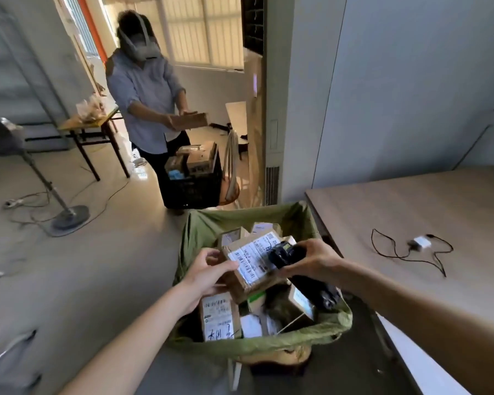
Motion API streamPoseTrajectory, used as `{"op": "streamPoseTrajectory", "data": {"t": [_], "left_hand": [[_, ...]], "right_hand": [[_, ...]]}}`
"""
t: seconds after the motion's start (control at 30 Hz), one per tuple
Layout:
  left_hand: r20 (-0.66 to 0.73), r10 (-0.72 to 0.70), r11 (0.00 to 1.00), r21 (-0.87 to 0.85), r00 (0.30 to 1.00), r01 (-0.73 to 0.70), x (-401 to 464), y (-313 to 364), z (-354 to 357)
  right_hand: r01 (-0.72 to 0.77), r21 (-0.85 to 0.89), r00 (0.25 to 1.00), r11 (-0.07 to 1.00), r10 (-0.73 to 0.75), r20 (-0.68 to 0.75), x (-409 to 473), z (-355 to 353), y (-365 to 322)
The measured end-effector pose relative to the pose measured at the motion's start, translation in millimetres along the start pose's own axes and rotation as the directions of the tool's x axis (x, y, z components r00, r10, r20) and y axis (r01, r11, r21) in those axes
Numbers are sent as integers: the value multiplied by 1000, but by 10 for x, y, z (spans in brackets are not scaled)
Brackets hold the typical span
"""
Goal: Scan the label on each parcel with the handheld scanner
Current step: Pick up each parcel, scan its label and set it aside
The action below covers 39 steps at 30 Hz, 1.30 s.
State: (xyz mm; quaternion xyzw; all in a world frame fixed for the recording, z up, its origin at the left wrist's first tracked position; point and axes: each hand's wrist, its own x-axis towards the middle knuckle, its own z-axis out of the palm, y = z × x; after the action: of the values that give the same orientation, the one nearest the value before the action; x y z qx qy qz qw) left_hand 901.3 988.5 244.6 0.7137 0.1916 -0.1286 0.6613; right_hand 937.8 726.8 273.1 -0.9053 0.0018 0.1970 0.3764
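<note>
My left hand (207, 273) grips the left end of a brown cardboard parcel (241, 280), held tilted over a green sack (200, 238). The parcel's white barcode label (250, 259) faces up. My right hand (311, 260) holds the black handheld scanner (283, 253) right at the label's right end, its head over the parcel. Several more labelled parcels (218, 316) lie loose inside the sack beneath.
A wooden table (411, 212) stands to the right with a black cable and white charger (421, 242) on it. Across the floor another person (147, 95) holds a parcel over a black crate (193, 186) of boxes. A fan stand (66, 215) and cords lie at left.
</note>
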Motion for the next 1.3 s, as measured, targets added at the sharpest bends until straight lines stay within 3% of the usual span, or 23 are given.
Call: {"op": "streamPoseTrajectory", "data": {"t": [0.13, 0.3, 0.47, 0.77, 0.9, 1.03, 1.2, 1.3], "left_hand": [[16, -88, 995, 48, 996, 87, 464, -387, 80], [28, -51, 898, 439, 998, 33, 822, -569, 125], [-3, 85, 890, 449, 996, -74, 831, -386, 21], [165, 272, 829, 460, 948, -318, 256, 74, -39], [301, 390, 730, 475, 870, -491, -189, 326, 108], [404, 382, 773, 354, 831, -527, -659, 653, 572], [584, 422, 695, 284, 694, -661, -1569, 970, 1519], [714, 419, 638, 209, 562, -741, -2238, 1100, 2188]], "right_hand": [[-68, -75, 997, 995, 70, 33, 339, 206, 330], [-85, -174, 995, 981, 91, 28, 473, 304, 513], [-93, -170, 995, 981, 85, -51, 422, 204, 466], [-149, -254, 933, 956, 51, -357, -563, -15, 229], [-191, -250, 886, 949, 57, -461, -1272, -209, 136], [-247, -214, 817, 945, 84, -571, -2122, -483, 125], [-326, -105, 673, 939, 152, -724, -3448, -961, 303], [-404, -17, 588, 915, 246, -770, -4379, -1189, 543]]}}
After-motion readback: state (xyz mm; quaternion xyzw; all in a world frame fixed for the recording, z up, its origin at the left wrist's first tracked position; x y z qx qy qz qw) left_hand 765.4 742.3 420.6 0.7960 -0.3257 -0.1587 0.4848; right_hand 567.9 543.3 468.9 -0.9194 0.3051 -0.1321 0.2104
